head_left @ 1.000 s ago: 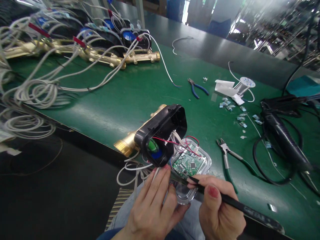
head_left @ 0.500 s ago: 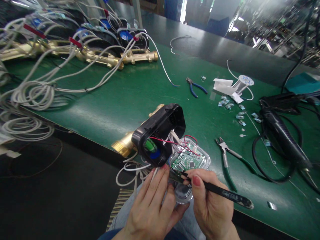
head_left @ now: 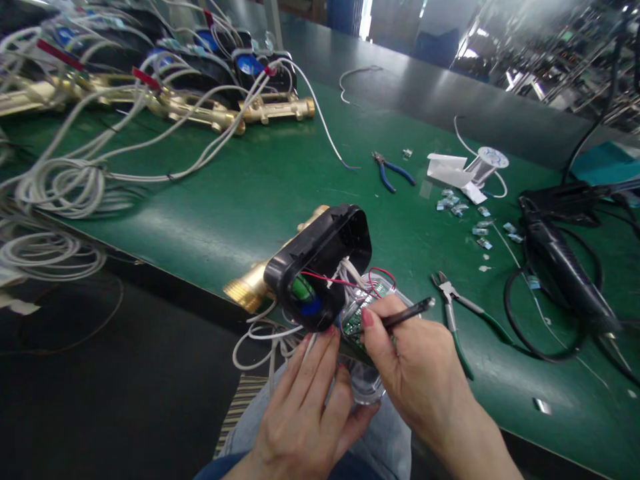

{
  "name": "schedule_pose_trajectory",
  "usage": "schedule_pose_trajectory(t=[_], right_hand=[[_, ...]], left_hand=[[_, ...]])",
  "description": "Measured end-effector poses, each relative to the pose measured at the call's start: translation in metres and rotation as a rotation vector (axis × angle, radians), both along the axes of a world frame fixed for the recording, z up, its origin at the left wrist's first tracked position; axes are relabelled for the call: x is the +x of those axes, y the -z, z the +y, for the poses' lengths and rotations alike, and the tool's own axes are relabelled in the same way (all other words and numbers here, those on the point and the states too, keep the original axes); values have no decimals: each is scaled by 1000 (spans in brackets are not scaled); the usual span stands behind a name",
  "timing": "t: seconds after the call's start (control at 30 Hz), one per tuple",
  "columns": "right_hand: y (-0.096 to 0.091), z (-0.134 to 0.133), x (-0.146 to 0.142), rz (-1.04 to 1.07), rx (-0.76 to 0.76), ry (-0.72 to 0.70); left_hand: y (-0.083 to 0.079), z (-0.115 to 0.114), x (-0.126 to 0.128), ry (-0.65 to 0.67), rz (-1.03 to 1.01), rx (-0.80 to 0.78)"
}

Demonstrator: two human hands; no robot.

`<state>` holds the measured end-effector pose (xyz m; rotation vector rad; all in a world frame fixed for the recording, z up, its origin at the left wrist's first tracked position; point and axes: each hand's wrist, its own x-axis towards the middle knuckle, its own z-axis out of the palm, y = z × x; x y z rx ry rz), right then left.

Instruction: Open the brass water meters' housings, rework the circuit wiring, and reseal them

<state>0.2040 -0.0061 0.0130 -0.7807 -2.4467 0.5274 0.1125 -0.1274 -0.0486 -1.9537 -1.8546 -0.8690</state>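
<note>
My right hand (head_left: 425, 360) pinches black tweezers (head_left: 409, 313) over the green circuit board (head_left: 354, 321); its fingers hide the tips and part of the board. The board sits in a clear plastic cover (head_left: 367, 385). Fingers of my left hand (head_left: 305, 413) lie along the lower edge of an open black housing (head_left: 325, 253) and over a white cable, while the thumb curls against the clear cover. Red wires (head_left: 320, 276) and white wires run from housing to board. Inside the housing, a green cylinder (head_left: 301, 289) shows. A brass pipe body (head_left: 246, 288) is behind it.
Green-handled cutters (head_left: 453, 313), a soldering iron (head_left: 565, 267) and its cord lie right. Farther back are blue-handled cutters (head_left: 390, 170), a solder spool (head_left: 487, 163) and small clear parts (head_left: 457, 203). Brass meters with coiled white cables (head_left: 65, 187) crowd the left.
My right hand has moved up and turned over the board, covering more of it. The tweezers' back end has swung up and left. My left hand has stayed in place.
</note>
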Motion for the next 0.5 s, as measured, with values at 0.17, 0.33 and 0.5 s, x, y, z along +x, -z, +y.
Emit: schedule_pose_trajectory(t=[0.17, 0.33, 0.5], right_hand=[[0, 3, -3, -61, -36, -23], [1, 4, -5, -50, -43, -10], [1, 4, -7, -66, -67, 26]], left_hand=[[2, 1, 0, -15, 9, 9], [2, 1, 2, -25, 3, 6], [2, 0, 1, -17, 4, 0]])
